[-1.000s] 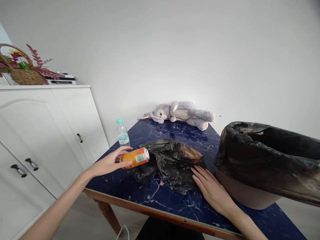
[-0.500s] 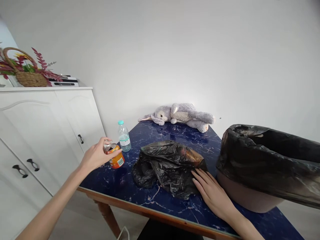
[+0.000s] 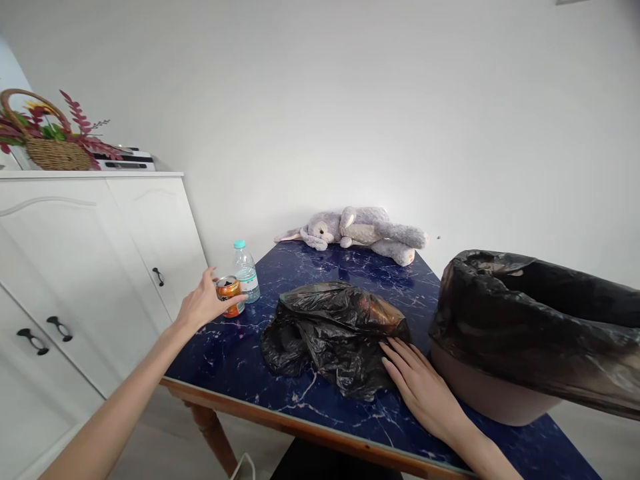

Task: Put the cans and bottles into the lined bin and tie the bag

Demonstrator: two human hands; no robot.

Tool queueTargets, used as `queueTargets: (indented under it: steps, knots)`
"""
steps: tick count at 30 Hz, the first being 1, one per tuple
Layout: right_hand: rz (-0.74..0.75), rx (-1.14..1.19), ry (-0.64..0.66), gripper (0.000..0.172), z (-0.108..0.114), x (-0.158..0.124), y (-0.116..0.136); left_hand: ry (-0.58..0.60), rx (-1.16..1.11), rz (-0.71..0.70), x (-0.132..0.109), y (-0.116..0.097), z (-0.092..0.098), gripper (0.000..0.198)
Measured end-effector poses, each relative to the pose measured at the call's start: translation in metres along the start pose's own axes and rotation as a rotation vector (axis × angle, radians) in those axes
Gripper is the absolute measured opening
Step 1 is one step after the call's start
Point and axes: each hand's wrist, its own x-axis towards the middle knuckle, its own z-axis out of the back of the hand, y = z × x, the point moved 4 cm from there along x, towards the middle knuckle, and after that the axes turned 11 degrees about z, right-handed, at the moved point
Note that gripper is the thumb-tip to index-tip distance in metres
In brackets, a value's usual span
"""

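Your left hand (image 3: pixel 204 304) is reaching out to the can (image 3: pixel 229 292). The can is standing up near the left edge of the table (image 3: pixel 240 360), just beside the water bottle (image 3: pixel 246 272). Your left grip is apart: the fingers are spreading wide, and only the thumb is touching the can. Your right hand (image 3: pixel 425 390) is lying flat on the table, grip apart too, with its fingertips touching the black bag (image 3: pixel 330 327). The bin (image 3: pixel 525 333) is sitting at the right edge. A soft toy (image 3: pixel 360 228) is lying at the far edge.
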Motion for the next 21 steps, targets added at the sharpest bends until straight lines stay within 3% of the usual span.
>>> queueTargets:
  steps: [2, 5, 9, 11, 15, 18, 21]
  knots:
    - [0.001, -0.003, 0.000, 0.057, 0.001, 0.001, 0.001, -0.001, 0.012, 0.039, -0.006, 0.005, 0.010, 0.124]
    - [-0.004, -0.004, -0.007, 0.057, 0.003, 0.003, 0.003, 0.051, 0.042, 0.011, -0.021, 0.003, 0.034, 0.094]
    - [-0.023, 0.016, -0.033, 0.056, 0.003, 0.005, 0.003, 0.500, -0.139, -0.347, -0.068, -0.034, 0.040, 0.055]
    - [-0.036, 0.033, -0.030, 0.055, 0.003, 0.005, 0.003, 0.577, -0.211, -0.468, -0.095, -0.058, 0.031, 0.047]
    - [-0.044, 0.047, 0.007, 0.057, 0.003, 0.004, 0.002, 0.517, -0.196, -0.767, -0.135, -0.105, -0.006, 0.035]
    - [-0.029, 0.038, -0.019, 0.056, 0.004, 0.004, 0.003, 0.583, -0.216, -0.990, -0.150, -0.135, -0.034, 0.037]
    - [-0.022, 0.025, -0.048, 0.055, 0.005, 0.004, 0.003, 0.649, -0.259, -1.075, -0.153, -0.162, -0.053, 0.048]
